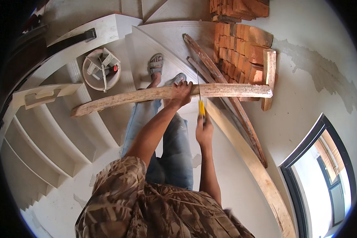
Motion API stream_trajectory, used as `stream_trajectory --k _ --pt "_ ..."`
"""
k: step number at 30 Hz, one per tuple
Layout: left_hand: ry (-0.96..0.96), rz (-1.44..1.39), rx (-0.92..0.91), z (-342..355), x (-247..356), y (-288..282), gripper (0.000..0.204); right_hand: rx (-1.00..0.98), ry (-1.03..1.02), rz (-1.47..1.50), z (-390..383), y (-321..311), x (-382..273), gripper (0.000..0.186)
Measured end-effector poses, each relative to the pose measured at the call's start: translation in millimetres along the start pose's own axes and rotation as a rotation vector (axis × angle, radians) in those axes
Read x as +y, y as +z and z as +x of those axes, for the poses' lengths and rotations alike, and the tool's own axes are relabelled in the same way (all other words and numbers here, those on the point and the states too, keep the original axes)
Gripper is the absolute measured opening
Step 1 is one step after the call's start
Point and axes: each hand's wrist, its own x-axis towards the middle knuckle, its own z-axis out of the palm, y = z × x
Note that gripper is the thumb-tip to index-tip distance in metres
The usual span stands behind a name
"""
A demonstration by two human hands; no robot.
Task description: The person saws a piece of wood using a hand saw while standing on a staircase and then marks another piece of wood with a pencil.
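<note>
A long rough wooden beam (139, 96) lies crosswise in front of me, its right end by a short upright piece of wood (269, 75) beside the brick stack. My left hand (181, 94) is closed over the beam near its middle, fingers on the far side. Just to the right, my right hand (204, 133) grips a handsaw (202, 107) by its yellow and dark handle. The thin blade, seen edge-on, crosses the beam and points away from me. How deep its teeth sit in the wood cannot be made out.
Orange bricks (238, 49) are stacked against the right wall. Old reddish-brown timber (226, 91) and a pale plank (250, 166) slant along that side. To the left, a round bucket (87, 81) with tools stands by descending stairs (47, 135). A dark-framed window (293, 178) is at lower right.
</note>
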Motion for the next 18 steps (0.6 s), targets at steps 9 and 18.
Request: stream_trajectory --k 9,18 --pt "-0.013 -0.004 -0.004 0 3 -5 0.055 -0.105 0.165 -0.069 -53 -24 -6 0.048" --pt "0.009 -0.029 -0.008 -2 -1 -3 0.059 -0.143 0.418 0.027 -187 -86 -45 0.050"
